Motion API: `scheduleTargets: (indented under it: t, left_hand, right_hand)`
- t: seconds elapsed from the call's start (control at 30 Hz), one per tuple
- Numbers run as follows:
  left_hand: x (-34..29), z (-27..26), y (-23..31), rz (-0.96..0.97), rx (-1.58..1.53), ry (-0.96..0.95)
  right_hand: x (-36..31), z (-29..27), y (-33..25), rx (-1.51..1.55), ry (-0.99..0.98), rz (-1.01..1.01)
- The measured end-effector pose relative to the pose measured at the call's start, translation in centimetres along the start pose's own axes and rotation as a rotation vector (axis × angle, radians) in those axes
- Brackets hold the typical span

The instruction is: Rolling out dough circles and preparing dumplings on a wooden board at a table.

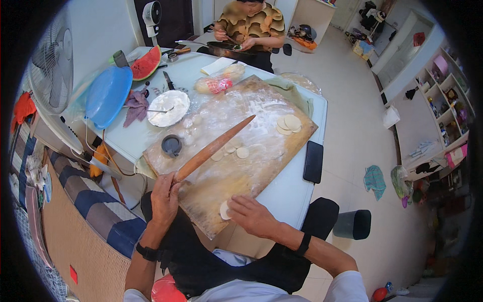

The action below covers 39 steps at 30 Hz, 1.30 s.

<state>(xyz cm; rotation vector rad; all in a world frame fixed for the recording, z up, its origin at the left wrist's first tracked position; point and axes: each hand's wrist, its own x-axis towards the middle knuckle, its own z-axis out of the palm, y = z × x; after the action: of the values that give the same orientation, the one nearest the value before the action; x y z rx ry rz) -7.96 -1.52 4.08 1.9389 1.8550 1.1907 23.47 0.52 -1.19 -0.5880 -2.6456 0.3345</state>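
My left hand [165, 194] is wrapped around the near end of the rolling pin [214, 148], which lies slanted across the floured wooden board [261, 161]. My right hand [251, 214] rests with fingers loosely spread on a small dough disc [224, 210] at the board's near edge. More dough pieces [236, 150] and a stack of flat wrappers [288, 124] sit farther up the board.

Rolling pin [214, 148]: reddish-brown wood
Board [261, 166]: tan, dusted white
Dough discs [288, 123]: pale cream
Basin [107, 95]: blue
Watermelon [147, 64]: red, green-rinded
Phone [313, 161]: black
Cushion [95, 204]: blue, grey and beige stripes
Wristbands [303, 244]: black
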Motion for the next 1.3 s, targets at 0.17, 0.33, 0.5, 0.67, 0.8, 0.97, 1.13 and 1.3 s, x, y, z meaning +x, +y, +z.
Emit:
scheduleTargets:
  t: [0.17,0.33,0.5,0.67,0.8,0.97,1.13,1.3]
  left_hand:
    - [0.4,-0.5,0.3,0.058,0.006,-0.012]
    - [0.6,-1.4,-0.4,0.068,0.028,-0.037]
    - [0.4,-1.1,-0.7,0.073,0.039,-0.041]
    - [0.6,-0.8,-0.7,0.026,0.037,-0.045]
    - [0.6,-0.7,-0.7,0.058,0.032,-0.021]
    - [0.9,-0.3,-0.6,0.068,0.015,0.034]
    - [0.8,-0.1,-0.5,0.044,0.008,0.001]
    - [0.8,0.0,-0.5,0.040,0.013,0.006]
  right_hand:
    - [1.2,-2.6,0.4,0.474,0.135,0.586]
    - [1.4,-5.7,7.5,0.636,0.584,0.802]
    - [3.0,-12.8,15.3,0.251,0.739,0.801]
    - [3.4,-12.5,21.4,-0.531,0.522,0.385]
    - [2.7,-8.4,20.0,-0.208,0.411,0.505]
    - [4.3,-5.8,15.4,-0.069,0.380,0.501]
    - [6.9,-4.2,12.3,-0.012,0.251,0.415]
    - [9.1,-3.3,10.5,-0.065,0.064,0.547]
